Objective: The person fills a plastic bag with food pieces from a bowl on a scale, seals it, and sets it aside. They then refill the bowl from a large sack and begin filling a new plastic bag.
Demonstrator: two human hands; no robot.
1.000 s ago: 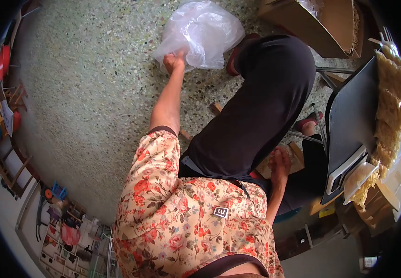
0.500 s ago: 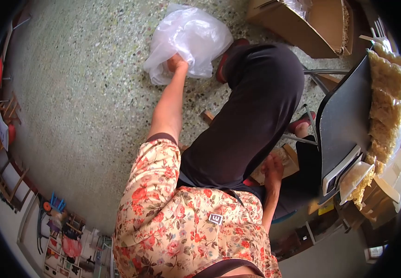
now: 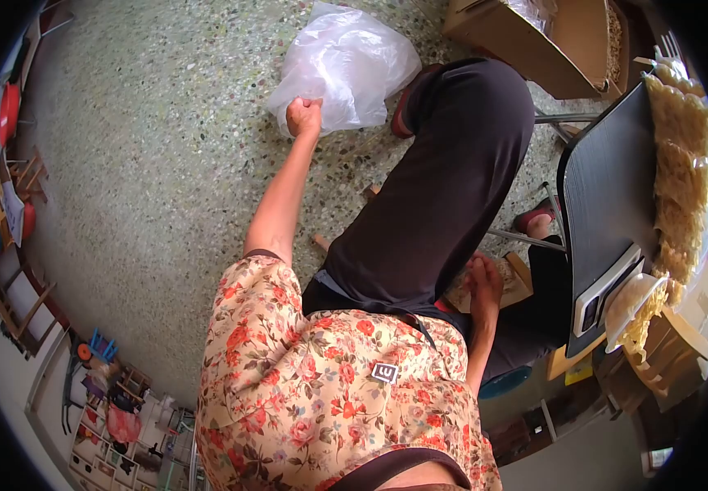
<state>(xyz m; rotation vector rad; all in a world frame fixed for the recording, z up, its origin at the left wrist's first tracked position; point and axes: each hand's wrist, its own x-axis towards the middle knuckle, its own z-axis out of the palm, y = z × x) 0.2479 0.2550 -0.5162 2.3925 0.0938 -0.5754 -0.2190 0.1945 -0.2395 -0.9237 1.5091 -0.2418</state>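
Observation:
My left hand is closed, gripping the near edge of a clear, crumpled plastic bag that lies on the speckled floor. The bag looks loose and puffed, and what it may contain does not show. My right hand rests low beside my thigh, its fingers loosely bent and partly apart, with nothing visible in them. Just behind that hand is a pale wooden piece, partly hidden by it and my leg.
At right, a black table bears a scale, several bags of yellowish dried food and a tilted plastic tub with yellow strips. An open cardboard box stands on the floor at top right. Stools line the left.
My left hand has come out from inside the bag's folds to its near edge and now pinches it. My right hand stays beside the thigh, moving little.

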